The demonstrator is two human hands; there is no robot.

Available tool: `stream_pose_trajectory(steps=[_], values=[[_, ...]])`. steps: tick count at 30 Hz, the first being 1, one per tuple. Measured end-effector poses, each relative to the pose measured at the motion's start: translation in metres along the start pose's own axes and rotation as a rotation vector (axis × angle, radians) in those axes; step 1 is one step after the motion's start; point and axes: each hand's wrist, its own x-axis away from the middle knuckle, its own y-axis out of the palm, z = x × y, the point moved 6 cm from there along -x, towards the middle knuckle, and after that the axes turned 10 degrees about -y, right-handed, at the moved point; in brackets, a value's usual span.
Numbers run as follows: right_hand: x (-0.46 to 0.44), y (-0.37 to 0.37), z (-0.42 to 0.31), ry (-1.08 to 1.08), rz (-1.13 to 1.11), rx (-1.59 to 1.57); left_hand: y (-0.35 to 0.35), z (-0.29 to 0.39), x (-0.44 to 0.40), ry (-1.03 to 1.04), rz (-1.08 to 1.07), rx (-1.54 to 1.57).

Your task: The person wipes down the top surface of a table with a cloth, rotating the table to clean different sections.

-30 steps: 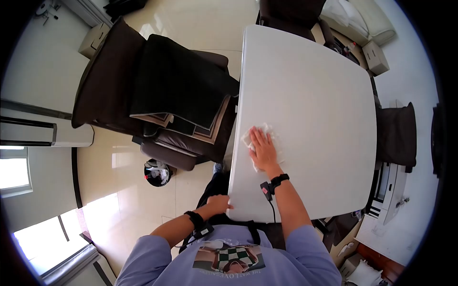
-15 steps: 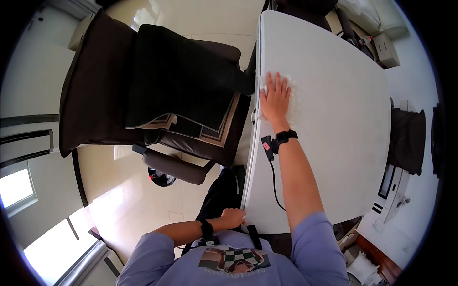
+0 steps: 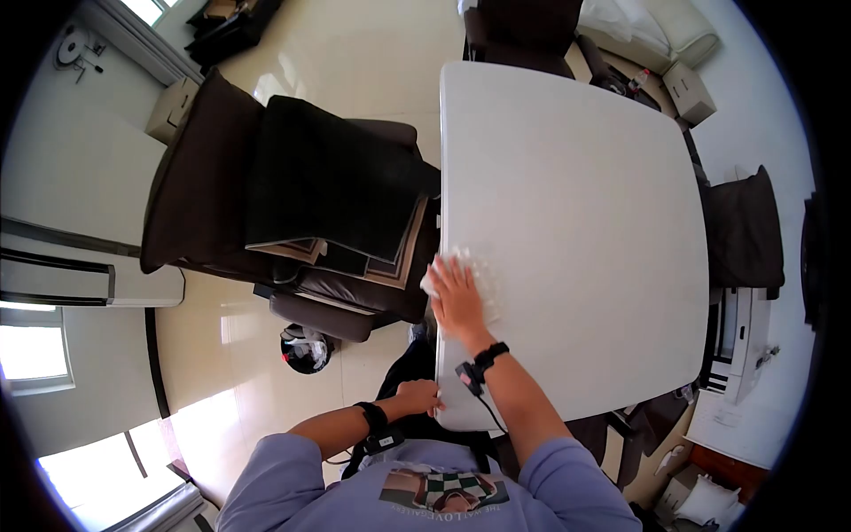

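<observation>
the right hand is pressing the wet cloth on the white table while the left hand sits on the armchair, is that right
Not quite: in the head view the left hand is at the near edge of the white table, not on the armchair. The right hand does press the cloth there.

Under the right hand [image 3: 457, 297], the wipe [image 3: 485, 275] is whitish, on a plain white surface [image 3: 576, 239]. Left of that hand, a black textile [image 3: 328, 177] with beige-and-brown bands covers a dark brown chair [image 3: 199, 177]. Nearer the body, the lavender shirt [image 3: 355, 504] bears green-and-white checks.
</observation>
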Motion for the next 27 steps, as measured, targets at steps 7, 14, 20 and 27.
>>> stream_pose_trajectory(steps=[7,14,20,27], values=[[0.129,0.023,-0.060,-0.095,-0.025,-0.336,0.025,-0.005,0.025,-0.149,0.245,0.074],[0.152,0.004,0.003,0.366,0.193,-1.836,0.034,-0.016,0.016,-0.084,0.347,0.051],[0.135,-0.050,0.095,0.599,0.898,-2.277,-0.007,-0.017,-0.002,0.172,0.296,0.169],[0.029,-0.154,0.249,0.241,0.912,-1.946,-0.061,0.000,-0.031,0.225,0.094,0.416]])
